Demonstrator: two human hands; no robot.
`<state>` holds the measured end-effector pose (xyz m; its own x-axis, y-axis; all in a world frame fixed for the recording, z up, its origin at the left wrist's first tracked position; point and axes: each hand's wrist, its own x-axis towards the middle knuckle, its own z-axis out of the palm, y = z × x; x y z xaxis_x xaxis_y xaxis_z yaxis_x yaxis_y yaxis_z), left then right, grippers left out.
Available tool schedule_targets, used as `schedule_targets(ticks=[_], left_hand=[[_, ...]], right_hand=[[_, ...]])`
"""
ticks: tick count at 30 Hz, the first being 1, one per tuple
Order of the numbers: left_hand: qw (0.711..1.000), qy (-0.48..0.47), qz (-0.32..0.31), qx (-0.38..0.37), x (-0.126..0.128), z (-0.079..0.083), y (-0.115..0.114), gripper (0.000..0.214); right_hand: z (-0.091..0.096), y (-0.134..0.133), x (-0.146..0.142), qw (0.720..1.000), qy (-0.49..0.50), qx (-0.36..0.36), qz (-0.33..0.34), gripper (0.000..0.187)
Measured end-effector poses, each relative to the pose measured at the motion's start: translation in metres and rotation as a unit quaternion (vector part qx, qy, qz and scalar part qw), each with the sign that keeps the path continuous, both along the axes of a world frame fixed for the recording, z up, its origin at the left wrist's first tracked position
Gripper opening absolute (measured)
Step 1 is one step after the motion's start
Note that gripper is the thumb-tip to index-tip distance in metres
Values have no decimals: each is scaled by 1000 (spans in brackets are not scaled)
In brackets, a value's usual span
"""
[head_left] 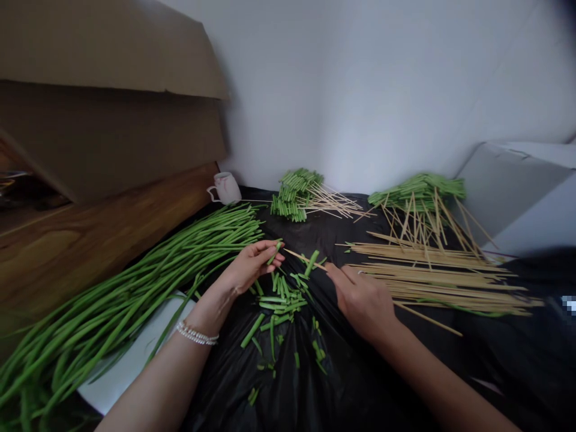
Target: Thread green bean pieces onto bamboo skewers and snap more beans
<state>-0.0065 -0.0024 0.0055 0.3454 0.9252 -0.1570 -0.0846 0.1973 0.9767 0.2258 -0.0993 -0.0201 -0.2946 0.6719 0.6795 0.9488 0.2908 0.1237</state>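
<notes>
My left hand [252, 264] pinches a short cut piece of green bean [274, 252] between its fingertips. My right hand [362, 300] is closed around a thin bamboo skewer [302, 257], whose tip points left toward the bean piece; one bean piece [311, 263] sits on the skewer. Several cut bean pieces [281, 300] lie on the black plastic sheet [360, 384] between and below my hands. A bead bracelet [197, 335] is on my left wrist.
Long uncut green beans [135, 288] lie in a heap on the left. Bare skewers [432, 276] are piled at the right. Two heaps of finished bean skewers [299, 195] [418, 192] lie at the back. A white mug [225, 187], a cardboard box [108, 102] and a grey box [517, 192] stand around.
</notes>
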Motion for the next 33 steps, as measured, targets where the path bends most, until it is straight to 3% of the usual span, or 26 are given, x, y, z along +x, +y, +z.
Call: schedule_targets(ticks=[5,10,17,25,33], left_hand=[[993,-94,-21,-74,-2,1,0,34],[990,-87,-17,-107,-2,-7,5,26],[989,-101,29,-105,2,-7,2,24],[988,-115,-10,-107,0,-10,3,36],[989,-110,30,-98,4,-9,2,31]], right_hand=[[-2,0,1,1000,-6,-1,-1,29],[-1,0,0,1000,-4,-7,8,30],[-2,0,0,1000,1,-5,3,29],[-1,0,0,1000,-5,-17,-2,29],[-2,0,0,1000,-6,-11,-3,30]])
